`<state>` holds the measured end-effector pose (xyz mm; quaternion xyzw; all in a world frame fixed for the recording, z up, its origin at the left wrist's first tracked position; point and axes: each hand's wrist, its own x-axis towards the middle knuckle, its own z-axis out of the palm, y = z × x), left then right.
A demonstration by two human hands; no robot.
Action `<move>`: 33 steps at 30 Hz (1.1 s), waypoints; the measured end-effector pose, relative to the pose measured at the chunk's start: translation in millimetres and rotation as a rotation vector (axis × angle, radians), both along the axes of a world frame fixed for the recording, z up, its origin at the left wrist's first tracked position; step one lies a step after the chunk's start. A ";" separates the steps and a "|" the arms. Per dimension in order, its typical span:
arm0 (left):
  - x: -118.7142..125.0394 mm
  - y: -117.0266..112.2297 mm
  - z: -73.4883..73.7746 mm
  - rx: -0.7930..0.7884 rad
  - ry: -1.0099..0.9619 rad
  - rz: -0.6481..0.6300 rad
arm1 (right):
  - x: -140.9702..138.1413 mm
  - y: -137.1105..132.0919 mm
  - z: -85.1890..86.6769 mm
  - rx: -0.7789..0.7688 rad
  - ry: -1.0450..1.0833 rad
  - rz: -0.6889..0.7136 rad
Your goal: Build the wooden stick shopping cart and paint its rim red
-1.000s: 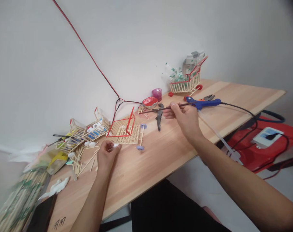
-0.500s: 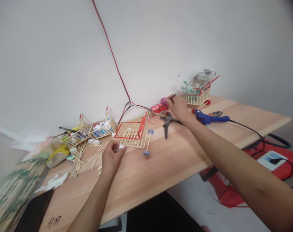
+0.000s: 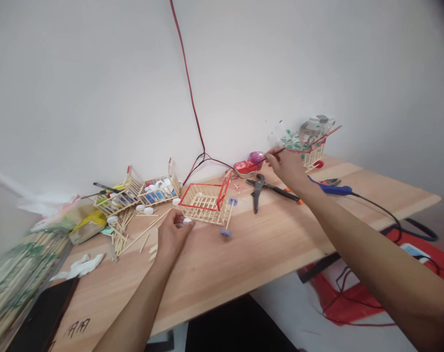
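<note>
A small cart made of thin wooden sticks (image 3: pixel 203 212), its top rim and handle painted red, rests on the table. Purple-grey wheels (image 3: pixel 225 233) sit on the axle at its right end. At its near left corner, the fingers of my left hand (image 3: pixel 170 232) are closed around a white wheel (image 3: pixel 187 221). My right hand (image 3: pixel 286 164) pinches a thin dark paintbrush (image 3: pixel 278 152). The brush slants down to the left, with its tip at a shallow dish of red paint (image 3: pixel 245 168); whether it touches the paint is hard to see.
Pliers (image 3: pixel 258 190) and a blue glue gun (image 3: pixel 332 189) lie to the right, near a filled stick cart (image 3: pixel 313 155). Leftward are more stick carts (image 3: pixel 159 193), loose sticks (image 3: pixel 143 243), a white glove-like item (image 3: pixel 83 265), a dark phone-like slab (image 3: pixel 42 313) and bagged sticks (image 3: pixel 27 278).
The view has shifted, so most things appear slightly displaced. My left hand keeps its hold on the wheel, and my right hand still has the brush at the red paint.
</note>
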<state>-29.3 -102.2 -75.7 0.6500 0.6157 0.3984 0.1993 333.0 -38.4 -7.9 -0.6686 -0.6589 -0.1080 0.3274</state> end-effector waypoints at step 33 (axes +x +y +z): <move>0.5 -1.5 1.1 -0.002 -0.017 0.021 | -27.9 -82.0 -16.3 0.180 1.348 0.384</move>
